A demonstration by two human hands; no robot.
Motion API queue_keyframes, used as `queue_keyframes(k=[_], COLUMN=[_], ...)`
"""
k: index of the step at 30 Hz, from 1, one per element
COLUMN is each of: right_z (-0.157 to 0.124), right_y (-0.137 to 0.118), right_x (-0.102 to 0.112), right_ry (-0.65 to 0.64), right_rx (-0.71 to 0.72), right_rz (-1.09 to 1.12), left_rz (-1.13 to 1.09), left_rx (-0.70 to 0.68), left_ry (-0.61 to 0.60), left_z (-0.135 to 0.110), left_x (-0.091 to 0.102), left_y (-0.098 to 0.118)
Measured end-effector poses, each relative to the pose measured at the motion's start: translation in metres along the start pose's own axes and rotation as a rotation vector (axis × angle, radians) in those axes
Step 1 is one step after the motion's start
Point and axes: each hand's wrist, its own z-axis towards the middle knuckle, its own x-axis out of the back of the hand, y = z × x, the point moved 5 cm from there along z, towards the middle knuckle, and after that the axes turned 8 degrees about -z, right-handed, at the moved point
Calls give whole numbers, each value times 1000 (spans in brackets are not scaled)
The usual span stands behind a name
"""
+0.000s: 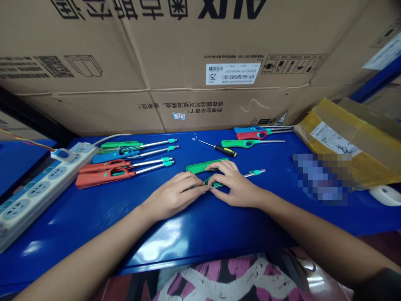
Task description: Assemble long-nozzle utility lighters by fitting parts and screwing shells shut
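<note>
My left hand (177,194) and my right hand (236,186) meet over an opened green gas lighter (216,184) on the table. The fingertips of both hands are closed and pinch at the middle of its body, nearly touching each other. Most of the lighter is hidden under the fingers. Its metal tube with a teal clip (257,172) sticks out beyond my right hand. Just behind, a loose green casing half (200,167) lies near the fingers of my right hand. Farther back rests a black and yellow screwdriver (225,150), with tiny screws (194,138) by its tip.
On the left, several lighters with teal clips, including a red-orange one (105,177), lie beside a white power strip (40,188). Green, red and blue lighters (239,143) sit back right. A yellow-taped box (341,142) stands right, and a large carton (175,50) walls the back.
</note>
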Motion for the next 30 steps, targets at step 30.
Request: queue_keyframes(k=[30], right_z=[0], right_y=[6], right_x=[-3], right_ry=[106], right_rx=[12], right_rz=[-53], left_rz=[-116], left_rx=[238], left_ry=[19], left_z=[-4], left_x=[-7], left_y=[-19])
